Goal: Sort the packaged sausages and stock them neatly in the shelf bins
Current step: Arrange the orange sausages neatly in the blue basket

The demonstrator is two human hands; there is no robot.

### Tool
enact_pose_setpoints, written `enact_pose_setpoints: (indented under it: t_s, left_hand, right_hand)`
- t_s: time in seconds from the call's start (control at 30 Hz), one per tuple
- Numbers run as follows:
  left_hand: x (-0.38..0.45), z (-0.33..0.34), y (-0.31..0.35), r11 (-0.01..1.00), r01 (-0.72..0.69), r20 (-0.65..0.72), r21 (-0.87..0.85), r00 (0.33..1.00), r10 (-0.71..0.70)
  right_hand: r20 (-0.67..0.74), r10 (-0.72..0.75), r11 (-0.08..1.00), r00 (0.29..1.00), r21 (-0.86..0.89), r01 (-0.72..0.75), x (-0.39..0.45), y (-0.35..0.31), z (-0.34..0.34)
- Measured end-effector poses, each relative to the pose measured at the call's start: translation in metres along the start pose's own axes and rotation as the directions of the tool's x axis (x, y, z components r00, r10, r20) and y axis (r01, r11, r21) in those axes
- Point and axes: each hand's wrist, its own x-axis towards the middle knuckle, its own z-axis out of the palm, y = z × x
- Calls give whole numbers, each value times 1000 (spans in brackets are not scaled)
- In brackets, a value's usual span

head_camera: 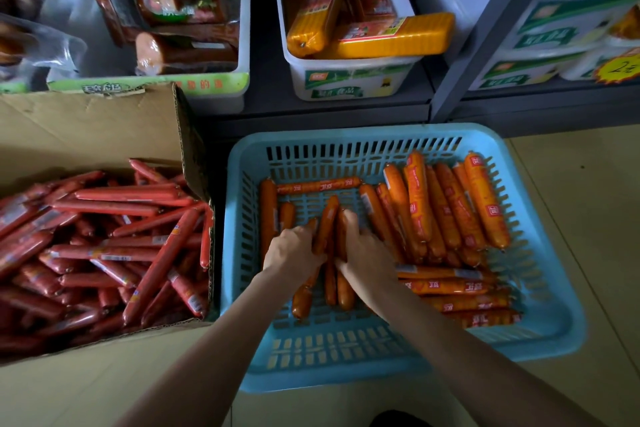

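A light blue slotted basket (540, 319) on the floor holds many orange-wrapped sausages (446, 211), most stacked along its right side. Both my hands are inside the basket near its middle. My left hand (294, 250) and my right hand (363, 250) together grip a small bundle of orange sausages (327, 225) that points away from me; their lower ends show below my hands. To the left, an open cardboard box (104, 128) is full of thin red sausages (114, 246).
On the shelf behind stand white bins: one with fat yellow sausages (367, 28), one at the left with brown vacuum-packed sausage (180, 45), and more labelled bins (568, 31) at the right behind a grey shelf post (485, 38). Tan floor lies to the right.
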Motion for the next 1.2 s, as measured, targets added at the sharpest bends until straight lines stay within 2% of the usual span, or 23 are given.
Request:
enact_pose_setpoints:
  t_s: [0.1,0.17,0.27,0.33,0.4,0.5,0.57,0.67,0.77,0.93,1.1,1.2]
  left_hand:
    - [2,0,-5,999,32,-7,-25,999,-32]
    - [5,2,-8,991,52,17,-127,999,-50]
    - [8,3,-5,951,50,42,-304,998,-39]
    - [9,5,-1,956,30,33,-292,999,-21]
    - [10,6,3,970,-1,8,-244,1000,3]
    - [14,10,9,973,-34,-16,-228,999,32]
    - [16,14,16,973,-31,-16,-231,999,28]
    - [18,20,29,968,-40,-5,-247,999,40]
    - [17,26,37,974,-79,21,-213,996,85]
    - [17,27,33,978,-62,13,-200,998,66]
    - [17,20,22,977,-33,-3,-210,999,33]
    - [16,19,19,975,-19,9,-220,1000,21]
  right_hand:
    - [15,40,990,999,138,-41,2,0,-3]
    - [26,101,941,995,321,-104,4,6,-12]
    - [128,242,742,962,615,-268,6,13,-35]
    - [201,230,670,952,677,-304,8,19,-57]
    - [226,134,737,965,628,-250,8,29,-84]
    - [296,3,912,955,390,-124,6,52,-117]
    - [370,-38,959,928,274,-70,3,69,-127]
    - [458,-84,985,885,174,3,-4,84,-131]
    - [506,-85,995,858,-5,101,-10,90,-129]
    - [483,-58,998,874,35,47,-9,90,-128]
    - [634,-1,999,774,-40,34,-8,91,-123]
    - [592,42,999,805,-44,-20,-7,92,-121]
